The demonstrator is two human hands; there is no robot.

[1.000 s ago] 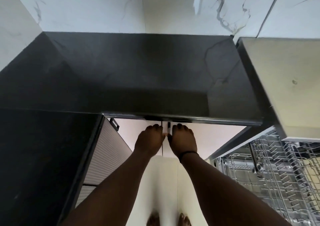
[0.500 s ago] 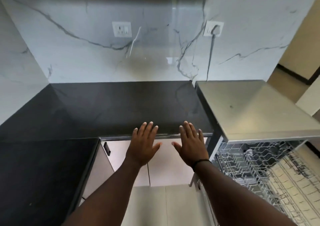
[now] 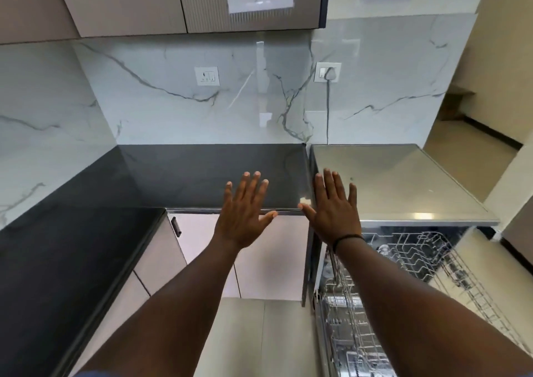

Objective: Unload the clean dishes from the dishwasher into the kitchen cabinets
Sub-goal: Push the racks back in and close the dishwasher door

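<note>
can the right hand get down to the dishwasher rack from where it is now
Probably yes. The right hand is open and holds nothing, raised just above the pulled-out dishwasher rack, with nothing between them.

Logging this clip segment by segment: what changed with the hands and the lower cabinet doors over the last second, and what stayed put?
A second ago both hands gripped the top edges of the lower cabinet doors under the counter. They let go and rose; now the left hand and right hand are flat with fingers spread above the black countertop, holding nothing. The view tilted upward. The dishwasher rack stays pulled out, with no dishes visible in it.
</note>
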